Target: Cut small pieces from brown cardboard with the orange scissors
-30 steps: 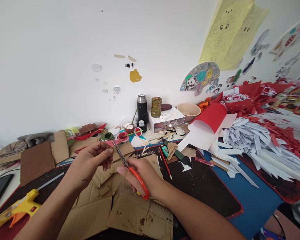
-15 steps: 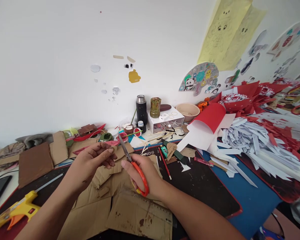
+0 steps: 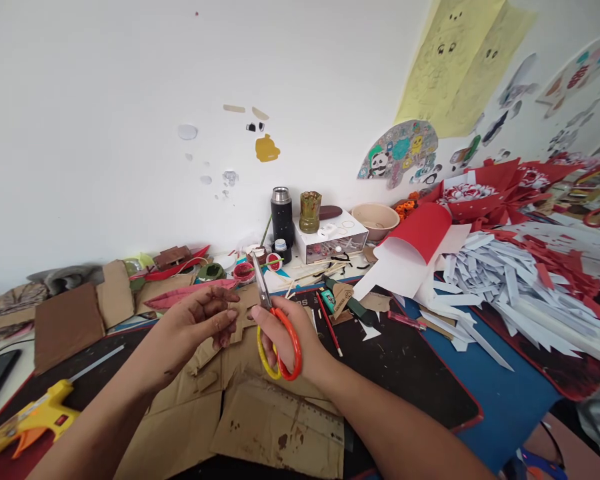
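Red-handled scissors [image 3: 265, 300] we're grasping in our right hand [image 3: 303, 333], above cardboard [image 3: 180, 430] already lying in pieces; what's remaining, we cannot tell (nor whether our left hand [image 3: 190, 337] is pinching anything).

Scissors [image 3: 267, 300]: in my R hand [image 3: 305, 327], just R of my L hand [image 3: 195, 327].
Cardboard [image 3: 275, 433]: below both, on mat [image 3: 390, 373].
Glue gun [image 3: 50, 413]: way L, nr me.
Pencil [image 3: 331, 330]: on mat, R of both hands.
Bottle [image 3: 281, 215]: at back nr wall [image 3: 105, 133], L of box [image 3: 356, 231].
Cup [image 3: 310, 213]: on box.
Paper strips [image 3: 495, 270]: far R.
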`<state>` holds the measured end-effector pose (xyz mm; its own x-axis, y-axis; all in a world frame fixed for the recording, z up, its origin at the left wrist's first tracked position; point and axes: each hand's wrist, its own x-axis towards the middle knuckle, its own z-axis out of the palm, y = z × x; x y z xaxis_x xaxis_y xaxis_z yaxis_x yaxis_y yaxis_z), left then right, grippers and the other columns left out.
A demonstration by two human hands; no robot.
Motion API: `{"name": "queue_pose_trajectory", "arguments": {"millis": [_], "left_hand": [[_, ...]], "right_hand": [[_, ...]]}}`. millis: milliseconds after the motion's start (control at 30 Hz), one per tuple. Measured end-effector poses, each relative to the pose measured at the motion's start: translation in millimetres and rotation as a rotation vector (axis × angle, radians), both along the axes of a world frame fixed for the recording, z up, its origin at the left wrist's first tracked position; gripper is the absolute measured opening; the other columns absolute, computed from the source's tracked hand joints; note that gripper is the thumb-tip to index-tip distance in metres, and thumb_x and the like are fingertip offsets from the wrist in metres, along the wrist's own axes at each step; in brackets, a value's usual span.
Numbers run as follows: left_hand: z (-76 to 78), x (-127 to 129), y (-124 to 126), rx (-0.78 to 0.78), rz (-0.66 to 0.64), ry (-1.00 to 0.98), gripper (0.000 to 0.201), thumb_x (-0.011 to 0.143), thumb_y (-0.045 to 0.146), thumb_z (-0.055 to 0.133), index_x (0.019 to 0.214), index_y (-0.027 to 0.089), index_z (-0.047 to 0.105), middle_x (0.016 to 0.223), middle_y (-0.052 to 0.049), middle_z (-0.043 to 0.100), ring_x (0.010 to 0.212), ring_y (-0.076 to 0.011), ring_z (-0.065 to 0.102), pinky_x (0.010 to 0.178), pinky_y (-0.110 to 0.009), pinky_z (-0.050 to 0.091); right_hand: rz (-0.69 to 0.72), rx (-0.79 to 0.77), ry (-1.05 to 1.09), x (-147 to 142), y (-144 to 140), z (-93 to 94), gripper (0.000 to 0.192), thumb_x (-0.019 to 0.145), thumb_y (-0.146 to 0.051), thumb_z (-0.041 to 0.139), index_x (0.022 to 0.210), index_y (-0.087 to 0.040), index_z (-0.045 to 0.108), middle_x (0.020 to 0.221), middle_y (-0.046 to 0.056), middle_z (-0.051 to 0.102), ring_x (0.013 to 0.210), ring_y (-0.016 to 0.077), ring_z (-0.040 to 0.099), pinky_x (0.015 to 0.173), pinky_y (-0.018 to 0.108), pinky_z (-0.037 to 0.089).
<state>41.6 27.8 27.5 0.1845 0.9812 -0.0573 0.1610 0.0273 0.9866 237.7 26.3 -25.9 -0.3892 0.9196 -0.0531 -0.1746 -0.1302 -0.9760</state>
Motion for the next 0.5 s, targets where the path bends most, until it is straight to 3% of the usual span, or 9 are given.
{"name": "queue_pose_trajectory", "arguments": {"millis": [300,500], "left_hand": [[3.4,2.4,-1.6,0.038,-0.029,0.085,0.032,0.075,0.053,0.089,0.088,0.023,0.085,0.07,-0.004,0.072,0.057,-0.0175,0.059,0.054,-0.03,0.052],[3.3,-0.3,-1.9,0.054,-0.026,0.115,0.034,0.077,0.053,0.087,0.097,0.026,0.089,0.068,-0.003,0.069,0.056,-0.0168,0.055,0.053,-0.029,0.048]], "right_hand": [[0.055,-0.058,0.03,0.8,-1.8,2.8,0.045,0.091,-0.062,0.076,0.086,-0.024,0.052,0.052,-0.011,0.053,0.034,0.0094,0.047,0.033,0.02,0.037],[0.08,-0.042,0.026,0.4,-2.0,2.4,0.041,0.093,-0.059,0.074,0.088,-0.024,0.054,0.049,-0.011,0.053,0.033,0.0098,0.045,0.033,0.02,0.037]]}}
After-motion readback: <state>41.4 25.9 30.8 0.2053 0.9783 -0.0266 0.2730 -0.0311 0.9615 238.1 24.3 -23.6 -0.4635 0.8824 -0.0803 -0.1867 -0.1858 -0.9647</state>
